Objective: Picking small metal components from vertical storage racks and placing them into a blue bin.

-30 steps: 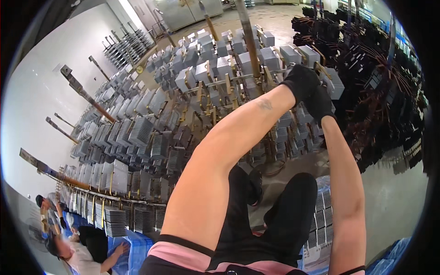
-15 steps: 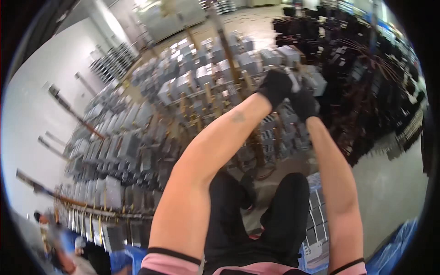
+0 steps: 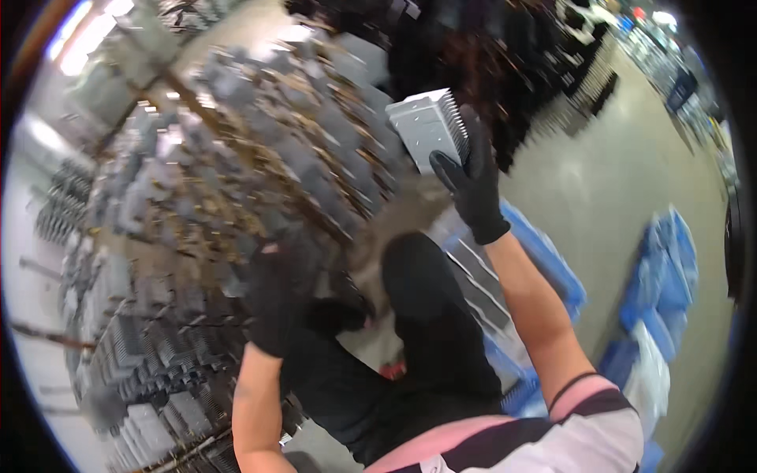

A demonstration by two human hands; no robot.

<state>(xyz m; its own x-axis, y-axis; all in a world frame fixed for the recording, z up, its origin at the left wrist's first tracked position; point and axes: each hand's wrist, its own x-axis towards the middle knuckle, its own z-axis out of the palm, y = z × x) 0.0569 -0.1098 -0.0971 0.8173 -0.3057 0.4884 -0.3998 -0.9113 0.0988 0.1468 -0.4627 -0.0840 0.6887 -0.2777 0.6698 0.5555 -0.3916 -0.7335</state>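
Observation:
My right hand (image 3: 477, 193), in a black glove, holds up a grey finned metal heat sink (image 3: 426, 130). The thumb presses on its flat face, and the fins point toward the fingers behind it. Low on the left, beside my left knee, is my left hand (image 3: 274, 299), also black-gloved. Motion smears its fingers against the dark background, so what they do cannot be made out. Rows of similar grey heat sinks (image 3: 276, 94) hang on a rack in front of me, blurred.
By my right knee, a blue-lined box (image 3: 512, 363) holds stacked grey pieces (image 3: 481, 296). Crumpled blue plastic (image 3: 662, 276) and a whitish bag (image 3: 650, 370) lie on the floor at right. Dark hanging parts (image 3: 465, 47) fill the far middle; more grey finned parts (image 3: 150, 347) hang at left.
My hands, close together at the rack before, are now apart. The right has come nearer with the heat sink; the left has dropped down and left. My view has swung right.

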